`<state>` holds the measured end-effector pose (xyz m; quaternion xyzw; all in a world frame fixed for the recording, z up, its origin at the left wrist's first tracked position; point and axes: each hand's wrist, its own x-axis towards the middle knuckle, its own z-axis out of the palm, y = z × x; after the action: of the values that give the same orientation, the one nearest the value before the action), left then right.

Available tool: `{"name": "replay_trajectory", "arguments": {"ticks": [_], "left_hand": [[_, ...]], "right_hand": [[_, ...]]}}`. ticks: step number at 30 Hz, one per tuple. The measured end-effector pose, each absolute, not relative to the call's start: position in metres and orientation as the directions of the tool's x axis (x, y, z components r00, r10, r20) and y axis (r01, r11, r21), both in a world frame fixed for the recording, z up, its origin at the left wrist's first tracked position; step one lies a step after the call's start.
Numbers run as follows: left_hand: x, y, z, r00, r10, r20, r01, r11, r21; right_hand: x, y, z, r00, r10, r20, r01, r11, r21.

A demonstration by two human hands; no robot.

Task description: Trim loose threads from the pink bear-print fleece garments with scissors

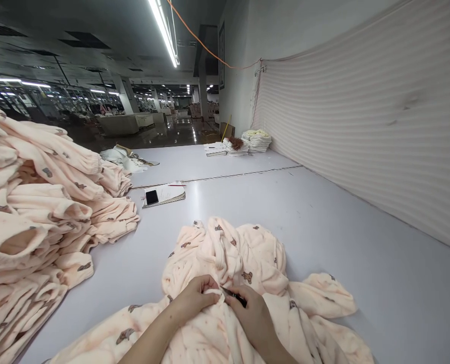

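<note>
A pale peach fleece garment (262,247) printed with small brown bears lies bunched on the table in front of me. My left hand (198,298) is closed, pinching a folded edge of this garment between thumb and fingers. Close beside it on the right, my right hand (249,308) grips small dark thread snips (235,296). Their pointed tip faces left, near the pinched edge; whether it touches the cloth I cannot tell. Part of the snips is hidden in the palm. Sleeves of the garment spread out to the lower left and to the right.
A tall pile of similar peach garments (39,202) fills the left side. Farther back lie a notebook (175,193) with a black phone (151,197), white scraps (122,157) and stacked papers or cloth (257,141). A striped sheet (361,126) hangs along the right wall.
</note>
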<state>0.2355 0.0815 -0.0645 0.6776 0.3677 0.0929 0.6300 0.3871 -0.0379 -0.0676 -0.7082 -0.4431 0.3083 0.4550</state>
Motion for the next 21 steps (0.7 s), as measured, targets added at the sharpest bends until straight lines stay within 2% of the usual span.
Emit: {"name": "replay_trajectory", "arguments": {"ticks": [5,10,14,17,18,21], "left_hand": [[0.243,0.058,-0.057,0.694,0.676,-0.247,0.458,-0.149,0.877],[0.249,0.028,-0.043,0.732,0.671,-0.116,0.481,-0.390,0.785],[0.247,0.039,-0.030,0.689,0.724,-0.048,0.455,-0.379,0.806],[0.256,0.069,-0.015,0.491,0.863,0.116,0.403,-0.343,0.849],[0.264,0.081,-0.009,0.441,0.885,0.151,0.401,-0.344,0.849],[0.301,0.116,-0.001,0.530,0.840,0.113,0.384,-0.357,0.852]], "right_hand": [[0.399,-0.022,-0.056,0.550,0.835,0.018,0.307,-0.182,-0.934],[0.409,0.025,-0.045,0.599,0.796,0.091,0.398,-0.197,-0.896],[0.425,0.019,-0.059,0.639,0.768,0.045,0.330,-0.221,-0.918],[0.435,-0.018,-0.074,0.673,0.739,0.020,0.237,-0.190,-0.953],[0.435,-0.032,-0.079,0.669,0.743,-0.002,0.160,-0.146,-0.976],[0.430,-0.066,-0.091,0.602,0.798,-0.005,0.083,-0.069,-0.994]]}}
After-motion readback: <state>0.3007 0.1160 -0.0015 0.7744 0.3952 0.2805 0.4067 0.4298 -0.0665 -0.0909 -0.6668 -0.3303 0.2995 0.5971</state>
